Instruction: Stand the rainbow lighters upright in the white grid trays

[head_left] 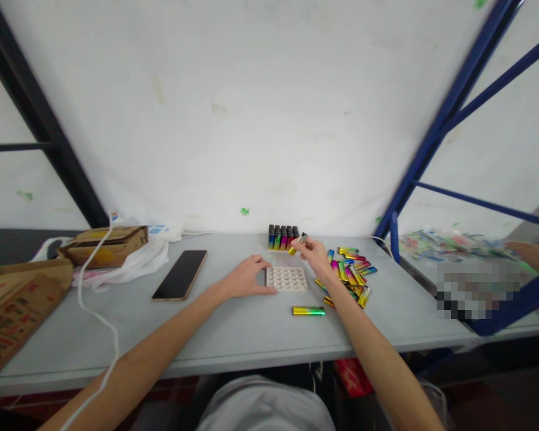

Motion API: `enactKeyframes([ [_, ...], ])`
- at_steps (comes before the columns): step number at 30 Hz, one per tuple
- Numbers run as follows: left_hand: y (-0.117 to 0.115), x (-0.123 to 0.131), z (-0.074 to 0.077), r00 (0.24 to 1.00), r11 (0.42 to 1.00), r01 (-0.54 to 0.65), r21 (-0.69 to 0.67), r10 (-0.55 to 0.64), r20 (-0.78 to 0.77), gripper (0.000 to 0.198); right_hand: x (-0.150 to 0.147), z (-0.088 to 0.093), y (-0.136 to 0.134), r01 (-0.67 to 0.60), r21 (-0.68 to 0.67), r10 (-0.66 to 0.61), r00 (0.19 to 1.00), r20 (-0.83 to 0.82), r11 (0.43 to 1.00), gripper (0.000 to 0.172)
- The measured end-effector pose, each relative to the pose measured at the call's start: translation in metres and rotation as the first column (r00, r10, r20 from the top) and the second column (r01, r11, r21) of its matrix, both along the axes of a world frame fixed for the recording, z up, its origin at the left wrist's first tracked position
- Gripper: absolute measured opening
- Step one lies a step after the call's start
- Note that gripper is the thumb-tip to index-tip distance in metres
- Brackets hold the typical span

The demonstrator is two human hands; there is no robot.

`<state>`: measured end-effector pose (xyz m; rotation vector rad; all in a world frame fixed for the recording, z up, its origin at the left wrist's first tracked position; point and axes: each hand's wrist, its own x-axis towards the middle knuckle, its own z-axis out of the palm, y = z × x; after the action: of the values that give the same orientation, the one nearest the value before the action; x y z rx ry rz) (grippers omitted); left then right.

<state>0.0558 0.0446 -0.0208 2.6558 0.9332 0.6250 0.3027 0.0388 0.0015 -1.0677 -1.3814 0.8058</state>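
Note:
My left hand [247, 277] grips the left end of a small white tray [287, 279] with rows of round holes, thumb at the near corner and fingers at the far one. Just beyond the tray, my right hand [315, 256] pinches a yellow lighter [294, 247], its metal top tilted up. Behind that stands a holder packed with upright lighters [278, 237] in several colours. A heap of loose shiny lighters [348, 272] lies beside my right wrist, partly hidden by it. One yellow and green lighter [308, 311] rests apart, nearer the front.
A phone [180, 275] lies left of my left hand. Farther left are cardboard boxes [110, 245], a white plastic bag [155, 257] and a white cable [96, 311]. A blue metal frame [424, 161] rises on the right, with another person's hand [536, 256] past it.

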Motion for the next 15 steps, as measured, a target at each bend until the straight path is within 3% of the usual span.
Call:
enactKeyframes([
  [8, -0.003, 0.002, 0.000, 0.999, 0.999, -0.036, -0.014, 0.036, -0.021, 0.071, -0.018, 0.000, -0.008, -0.226, -0.041, 0.220, 0.969, -0.114, 0.973, 0.049],
  [12, -0.002, 0.001, 0.000, 0.995, 0.996, -0.089, 0.005, 0.090, -0.047, 0.087, -0.025, -0.003, -0.009, -0.201, -0.130, 0.184, 0.974, -0.133, 0.971, 0.050],
  [15, 0.000, -0.002, 0.000, 0.996, 0.997, -0.079, -0.010, 0.079, -0.042, 0.082, -0.025, -0.008, -0.007, -0.127, -0.119, 0.116, 0.988, -0.099, 0.985, 0.053],
])
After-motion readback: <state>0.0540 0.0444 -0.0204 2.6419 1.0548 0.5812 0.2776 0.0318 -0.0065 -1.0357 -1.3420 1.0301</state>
